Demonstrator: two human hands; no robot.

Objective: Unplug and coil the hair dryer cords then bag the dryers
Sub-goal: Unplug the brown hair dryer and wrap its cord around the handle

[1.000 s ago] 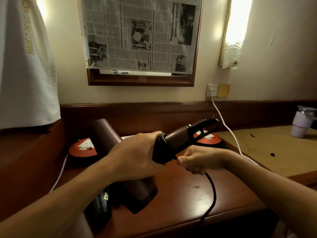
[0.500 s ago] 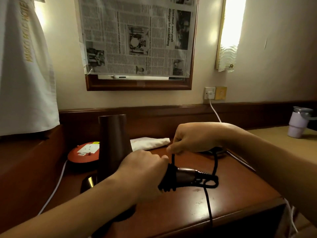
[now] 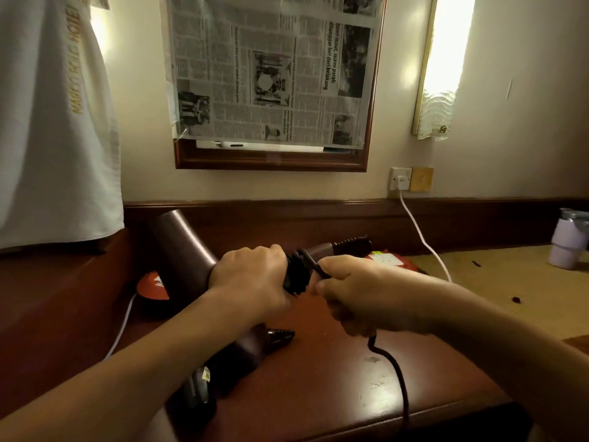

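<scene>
A brown hair dryer (image 3: 181, 240) is held above the wooden desk (image 3: 334, 387), its barrel tilted up to the left and its handle (image 3: 322, 250) pointing right. My left hand (image 3: 251, 275) is closed around the handle where several black cord turns (image 3: 296, 274) are wound. My right hand (image 3: 360, 295) pinches the black cord (image 3: 398, 378) just right of the turns; the rest of the cord hangs down over the desk's front edge. A second dark dryer (image 3: 197, 390) lies on the desk under my left forearm, partly hidden.
Two red round cable reels (image 3: 153, 285) (image 3: 395, 260) sit at the back of the desk. A white cable (image 3: 420, 237) runs from the wall socket (image 3: 400, 178). A white cloth bag (image 3: 54, 122) hangs at left. A white tumbler (image 3: 570, 244) stands at far right.
The dryer handle has swung from low and near the desk back up to the right. My right hand came down from above the handle and now pulls the cord at its right side.
</scene>
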